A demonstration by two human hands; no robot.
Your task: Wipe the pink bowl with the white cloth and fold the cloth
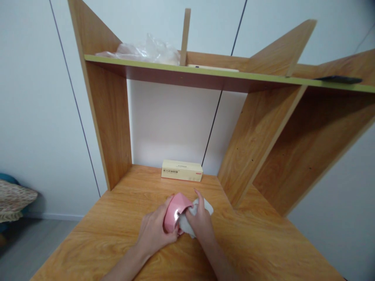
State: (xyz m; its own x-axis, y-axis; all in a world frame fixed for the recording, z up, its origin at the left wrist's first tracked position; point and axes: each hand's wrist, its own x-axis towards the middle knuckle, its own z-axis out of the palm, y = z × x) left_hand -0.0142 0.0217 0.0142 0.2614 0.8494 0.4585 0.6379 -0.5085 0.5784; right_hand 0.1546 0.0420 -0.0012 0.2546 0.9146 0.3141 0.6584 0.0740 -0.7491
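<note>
My left hand (156,230) is wrapped round a glossy pink bowl (177,208), its thumb low on the near side. The bowl is tipped on its side, its opening turned to the right. A pale grey-white cloth (185,225) is bunched in my right hand (200,218), partly inside the bowl's mouth and partly hanging out below. One finger of that hand is lifted, while the others press the cloth near the rim. Much of the bowl's inside is hidden by the cloth and fingers.
A long cream box (181,171) with printed lettering lies at the back of the wooden desk (117,234). Above runs a shelf (211,80) bearing a clear plastic bag (146,50) and a dark flat object (340,79). An upright wooden panel (258,140) stands at right.
</note>
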